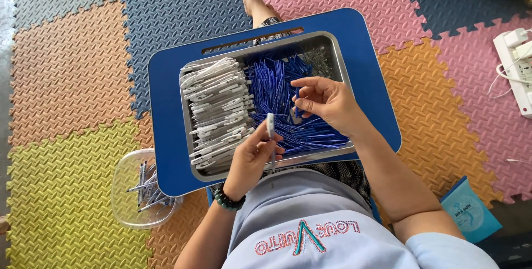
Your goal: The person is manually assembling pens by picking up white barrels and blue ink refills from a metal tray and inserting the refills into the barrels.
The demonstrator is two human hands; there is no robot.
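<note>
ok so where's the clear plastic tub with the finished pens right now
In the head view the clear tub sits on the yellow mat, lower left, touching the blue lap tray's left corner, beside the left hand.

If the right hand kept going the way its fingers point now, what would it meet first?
The right hand, pinching a blue refill, points left and down into the metal tray. It would probably meet the pile of blue refills first, then the stacked white pen barrels. Its height above the pile is unclear.
</note>
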